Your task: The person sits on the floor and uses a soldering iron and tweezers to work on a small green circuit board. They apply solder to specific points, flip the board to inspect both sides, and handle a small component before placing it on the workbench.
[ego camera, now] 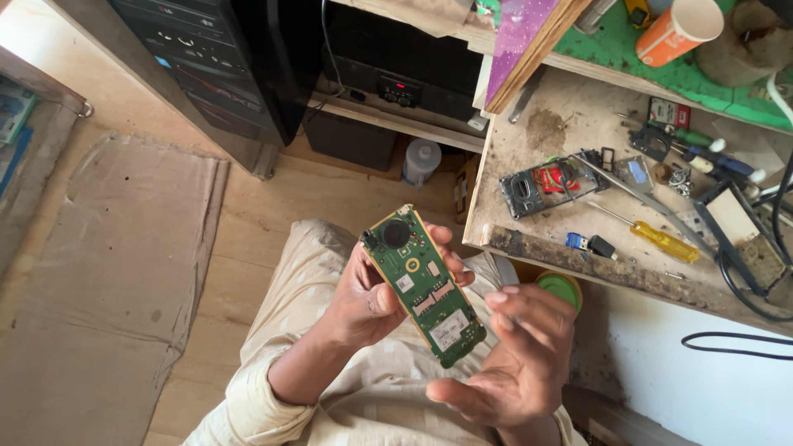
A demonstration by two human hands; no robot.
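**Green board in your left hand, right hand loose beside it**

Closest to you, your right hand (516, 355) hangs open over your lap, fingers spread and lightly curled, gripping nothing. Its fingertips sit just beside the lower end of the circuit board (423, 283).

Your left hand (372, 289) holds that board: the thumb presses on its left edge and the fingers wrap behind, showing past the right edge. The board is long, narrow and green, tilted with its upper end leaning left, component side toward you. A round black part sits near the top, and a white label near the bottom.

Just past your right hand, a green round lid (560, 287) peeks out under the edge of the workbench (578, 116).

On the worn bench top, near the front edge, lie a small blue-and-black USB stick (590, 244) and a yellow-handled screwdriver (657, 238). Behind them rests an opened phone housing (545, 183) with a red part inside, with tweezers (636, 198) lying across beside it.

Farther back, an orange paper cup (679, 30) lies tipped on a green mat (661, 70).

On the floor to your left lies flattened cardboard (107, 272).
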